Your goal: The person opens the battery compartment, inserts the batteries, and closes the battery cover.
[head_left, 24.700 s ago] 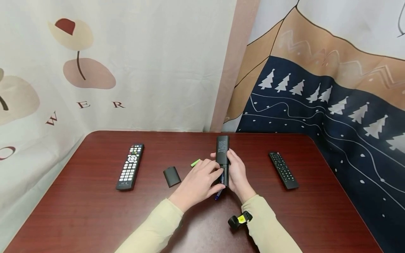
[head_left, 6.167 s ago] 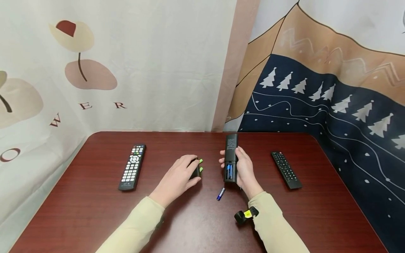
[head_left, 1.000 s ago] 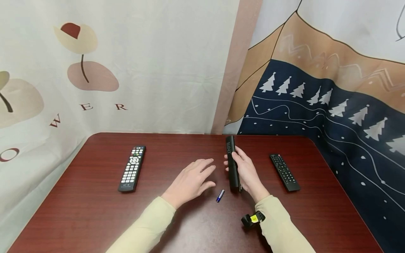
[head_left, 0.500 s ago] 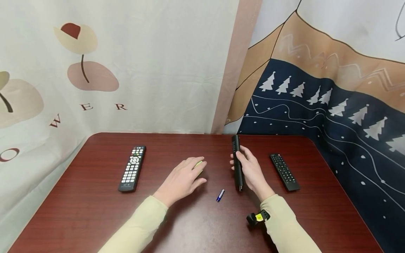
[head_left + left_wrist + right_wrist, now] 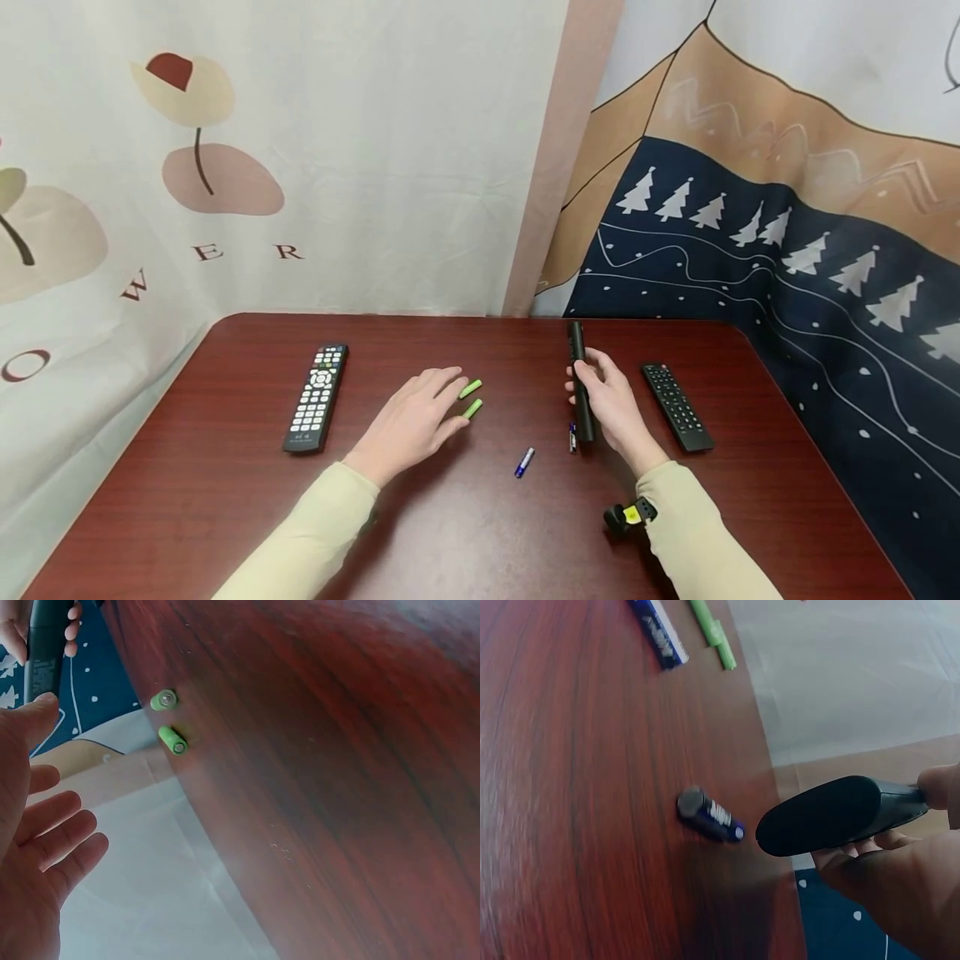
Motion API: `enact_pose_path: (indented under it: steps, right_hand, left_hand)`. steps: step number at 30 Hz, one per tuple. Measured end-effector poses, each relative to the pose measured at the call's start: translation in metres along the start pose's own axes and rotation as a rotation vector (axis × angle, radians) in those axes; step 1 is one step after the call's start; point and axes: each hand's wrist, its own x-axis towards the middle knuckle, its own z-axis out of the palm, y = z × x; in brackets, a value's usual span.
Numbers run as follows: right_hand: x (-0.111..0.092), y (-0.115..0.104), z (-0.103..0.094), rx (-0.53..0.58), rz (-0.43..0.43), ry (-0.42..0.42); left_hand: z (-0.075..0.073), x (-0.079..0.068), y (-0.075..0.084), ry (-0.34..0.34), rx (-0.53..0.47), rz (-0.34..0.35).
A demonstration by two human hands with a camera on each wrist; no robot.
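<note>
My right hand [image 5: 611, 404] grips a black remote control [image 5: 582, 392], turned on its edge so its keys and back are out of sight in the head view. Just under its near end lies a blue battery [image 5: 573, 438], also seen as a dark blue battery [image 5: 709, 815] in the right wrist view. Farther left on the table is another blue battery [image 5: 524, 462]. My left hand [image 5: 408, 425] hovers with relaxed, spread fingers and holds nothing. Right at its fingertips lie two green batteries [image 5: 470, 388], which the left wrist view shows side by side.
A black remote with white keys [image 5: 317, 398] lies at the left of the reddish-brown table [image 5: 450, 542]. A smaller black remote [image 5: 677, 407] lies to the right of my right hand. Printed curtains [image 5: 390, 167] hang behind the table's far edge.
The right hand has carried its remote rightward, and a second blue battery now shows on the table beside it. The left hand has drawn back leftward, uncovering both green batteries.
</note>
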Motion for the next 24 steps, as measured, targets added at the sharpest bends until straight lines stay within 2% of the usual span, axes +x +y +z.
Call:
enact_pose_path:
  steps: [12, 24]
  right_hand:
    - [0.001, 0.004, -0.015, -0.080, -0.042, 0.030]
    - [0.002, 0.009, -0.024, -0.325, -0.108, 0.099]
  left_hand:
    - [-0.005, -0.008, -0.012, -0.013, 0.032, -0.028]
    - [-0.014, -0.017, -0.027, -0.055, 0.057, -0.095]
